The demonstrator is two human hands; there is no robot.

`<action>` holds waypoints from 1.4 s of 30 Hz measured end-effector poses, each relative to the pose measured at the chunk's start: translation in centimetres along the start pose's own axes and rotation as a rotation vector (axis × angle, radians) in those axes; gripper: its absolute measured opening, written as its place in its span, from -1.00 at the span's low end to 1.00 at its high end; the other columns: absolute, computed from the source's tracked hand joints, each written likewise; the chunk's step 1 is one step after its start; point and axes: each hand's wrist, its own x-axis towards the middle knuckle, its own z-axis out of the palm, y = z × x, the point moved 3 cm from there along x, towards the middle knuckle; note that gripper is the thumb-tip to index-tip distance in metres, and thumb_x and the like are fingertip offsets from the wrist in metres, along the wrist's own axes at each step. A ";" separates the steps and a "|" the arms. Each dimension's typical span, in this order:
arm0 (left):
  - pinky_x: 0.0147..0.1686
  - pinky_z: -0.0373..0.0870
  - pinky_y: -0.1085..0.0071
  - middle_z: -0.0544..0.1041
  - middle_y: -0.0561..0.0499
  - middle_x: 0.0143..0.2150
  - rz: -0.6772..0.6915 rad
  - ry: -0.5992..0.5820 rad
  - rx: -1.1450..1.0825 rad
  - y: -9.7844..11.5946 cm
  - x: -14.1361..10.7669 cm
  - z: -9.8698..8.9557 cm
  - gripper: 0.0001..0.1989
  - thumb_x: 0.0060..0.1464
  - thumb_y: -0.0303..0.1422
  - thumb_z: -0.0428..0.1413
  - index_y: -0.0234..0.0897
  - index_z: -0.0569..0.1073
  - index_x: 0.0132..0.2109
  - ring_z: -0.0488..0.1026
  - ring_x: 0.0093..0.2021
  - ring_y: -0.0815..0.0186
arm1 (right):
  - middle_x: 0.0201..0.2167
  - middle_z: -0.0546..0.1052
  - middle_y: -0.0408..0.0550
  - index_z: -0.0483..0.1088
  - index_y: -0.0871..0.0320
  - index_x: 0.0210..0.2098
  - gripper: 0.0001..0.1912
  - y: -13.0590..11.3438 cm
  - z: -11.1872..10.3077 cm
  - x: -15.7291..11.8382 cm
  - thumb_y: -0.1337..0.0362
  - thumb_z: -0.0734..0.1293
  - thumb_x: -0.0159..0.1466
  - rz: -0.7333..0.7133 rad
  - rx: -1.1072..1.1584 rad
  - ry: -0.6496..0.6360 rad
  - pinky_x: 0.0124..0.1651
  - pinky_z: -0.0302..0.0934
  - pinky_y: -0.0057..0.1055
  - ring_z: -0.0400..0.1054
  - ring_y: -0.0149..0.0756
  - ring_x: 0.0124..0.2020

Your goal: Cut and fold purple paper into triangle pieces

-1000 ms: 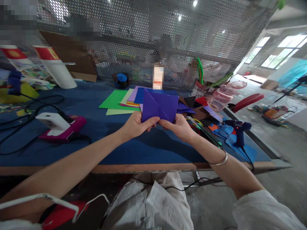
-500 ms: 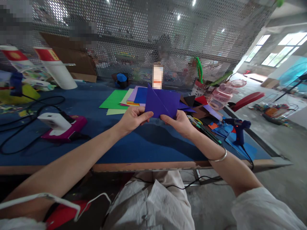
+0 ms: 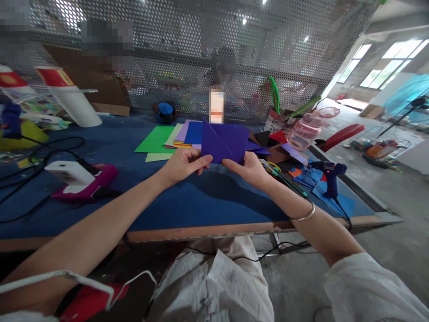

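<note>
A folded purple sheet of paper (image 3: 224,142) is held up above the blue tabletop, with a diagonal fold edge across its front and a pointed upper left corner. My left hand (image 3: 187,163) pinches its lower left corner, thumb in front. On the lower right, my right hand (image 3: 250,167) grips it the same way, its fingers mostly hidden behind the paper. Behind it lies a stack of coloured paper, with a green sheet (image 3: 152,139) and a blue sheet (image 3: 193,133) showing. Dark and coloured paper scraps (image 3: 278,154) lie to the right.
A blue glue gun (image 3: 331,176) stands at the right edge near a pink plastic jar (image 3: 304,130). Left are a purple power strip (image 3: 87,185), black cables and a white paper cup (image 3: 78,105). A perforated metal panel (image 3: 187,53) rises behind the table (image 3: 201,208).
The camera view has shifted slightly, so the surroundings appear a little further left. Both hands keep hold of the purple paper, which has barely moved.
</note>
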 end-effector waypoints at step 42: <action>-0.62 0.21 0.45 0.31 0.07 -0.67 -0.072 -0.011 0.050 0.1 -0.6 0.5 -0.62 0.14 -0.18 0.17 -0.23 0.40 -0.59 0.21 -0.66 0.43 | -0.54 0.40 -0.20 0.38 0.14 -0.45 -0.33 1.1 0.2 0.8 -0.40 0.43 0.13 0.128 0.264 -0.059 -0.40 0.13 -0.42 0.23 -0.45 -0.50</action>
